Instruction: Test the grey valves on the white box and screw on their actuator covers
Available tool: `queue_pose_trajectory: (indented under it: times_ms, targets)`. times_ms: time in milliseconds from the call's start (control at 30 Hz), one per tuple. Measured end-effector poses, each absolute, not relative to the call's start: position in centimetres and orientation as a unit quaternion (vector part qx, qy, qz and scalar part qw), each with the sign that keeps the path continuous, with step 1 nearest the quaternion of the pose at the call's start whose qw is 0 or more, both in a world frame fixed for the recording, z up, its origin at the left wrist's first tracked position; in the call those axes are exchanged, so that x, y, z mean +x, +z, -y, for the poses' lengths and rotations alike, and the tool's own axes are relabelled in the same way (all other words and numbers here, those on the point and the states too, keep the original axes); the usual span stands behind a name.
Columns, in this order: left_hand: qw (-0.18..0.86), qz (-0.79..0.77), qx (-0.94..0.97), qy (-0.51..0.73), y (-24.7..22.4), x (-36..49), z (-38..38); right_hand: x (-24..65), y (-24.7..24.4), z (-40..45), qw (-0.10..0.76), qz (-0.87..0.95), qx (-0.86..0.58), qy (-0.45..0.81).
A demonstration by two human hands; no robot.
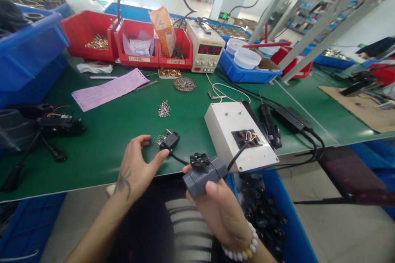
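My right hand (217,209) is wrapped round a grey plastic pipe fitting (200,178) above the table's front edge. A black round part (199,159) sits on top of the fitting. To its left, my left hand (137,166) has its thumb and fingers apart. Its thumb tip is at the edge of a small black housing (170,140) with thin coloured wires; whether they touch I cannot tell. A black cable (179,158) runs from the housing toward the fitting. Right of the fitting is a white box (240,135) with a wired terminal block (247,137).
Small screws (164,108) lie behind the black housing. A power supply (206,49) and red bins (89,37) line the back. Black screwdrivers (270,125) lie beside the white box. More grey fittings and black parts (46,125) are at left. A blue crate (290,230) stands below.
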State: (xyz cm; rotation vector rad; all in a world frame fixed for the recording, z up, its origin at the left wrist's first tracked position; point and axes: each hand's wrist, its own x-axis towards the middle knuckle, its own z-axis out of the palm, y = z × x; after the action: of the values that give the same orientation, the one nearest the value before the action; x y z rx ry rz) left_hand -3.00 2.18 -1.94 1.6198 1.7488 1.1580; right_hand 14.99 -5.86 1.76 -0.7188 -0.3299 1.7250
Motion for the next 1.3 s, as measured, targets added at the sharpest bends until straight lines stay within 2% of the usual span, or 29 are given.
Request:
queue_pose_trajectory:
  times_ms: [167,400,567,767,1033,1300]
  targets:
    - [0.263,-0.658,0.612,0.352,-1.6,-2.1,-3.8,15.1,1.0,6.0,0.564,0.186,-0.245,0.767]
    - [0.287,-0.641,0.617,0.355,-1.7,-1.5,-4.0,15.2,0.0,6.0,0.531,0.276,-0.304,0.741]
    - [0.364,-0.601,0.589,0.398,-1.5,-1.6,-3.8,15.3,-0.6,6.0,0.527,0.32,-0.308,0.725]
    - [0.5,-0.469,0.53,0.5,0.7,-2.0,-0.7,15.6,-0.4,6.7,0.491,0.333,-0.353,0.724]
    - [0.49,-0.451,0.514,0.54,3.3,-2.1,0.9,15.0,0.8,6.6,0.485,0.323,-0.358,0.73]
    - [0.555,-0.457,0.456,0.524,4.5,-1.5,1.7,14.6,1.3,7.1,0.47,0.318,-0.323,0.758]
